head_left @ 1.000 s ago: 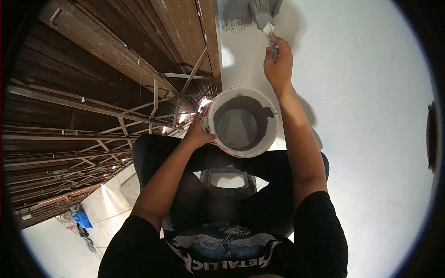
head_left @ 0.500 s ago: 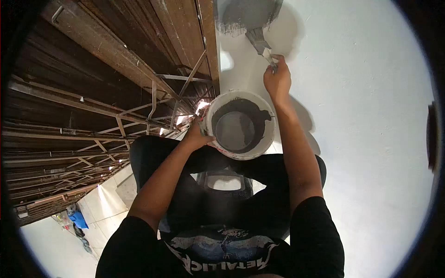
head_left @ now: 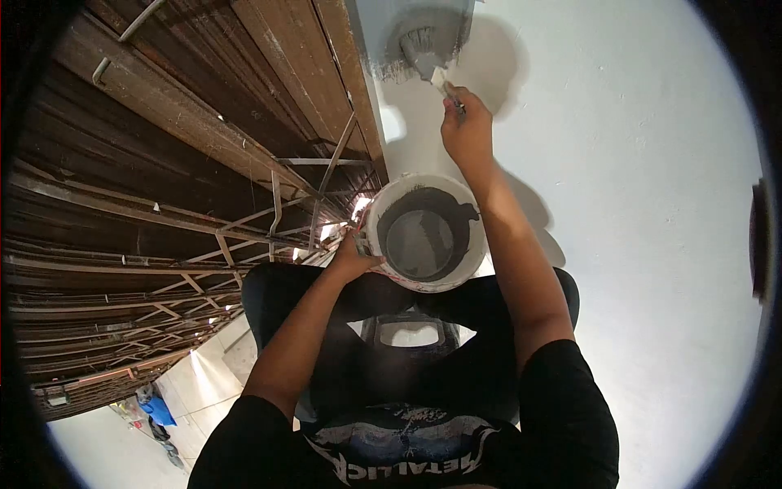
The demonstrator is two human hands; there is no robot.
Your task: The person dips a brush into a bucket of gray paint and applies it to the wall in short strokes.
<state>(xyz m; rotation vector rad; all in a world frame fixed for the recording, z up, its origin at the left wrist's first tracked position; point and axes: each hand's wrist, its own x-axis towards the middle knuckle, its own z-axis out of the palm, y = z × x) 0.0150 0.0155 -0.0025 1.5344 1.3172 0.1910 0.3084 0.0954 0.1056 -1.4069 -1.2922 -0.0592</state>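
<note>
In my right hand (head_left: 470,129) is a paintbrush (head_left: 425,59), gripped by its pale handle. Its grey-coated bristles lie against the grey painted patch (head_left: 376,33) on the white wall (head_left: 619,212). My left hand (head_left: 353,257) is wrapped round the left rim of a white bucket (head_left: 397,189). Grey paint (head_left: 415,244) fills the bottom of this bucket and smears its inner wall. The bucket rests by my knees, slightly below the brush. Part of the left fingers is hidden behind the rim.
A brown corrugated metal shutter or gate (head_left: 163,155) with thin crossed bars runs along the left, meeting the wall at a brown frame (head_left: 358,90). A dark stool-like object (head_left: 411,332) shows between my legs. A blue bag (head_left: 160,407) lies on the tiled floor (head_left: 199,383).
My right hand has moved up and left, bringing the brush further into the grey patch. The left hand stays on the bucket, and the whole view has shifted slightly.
</note>
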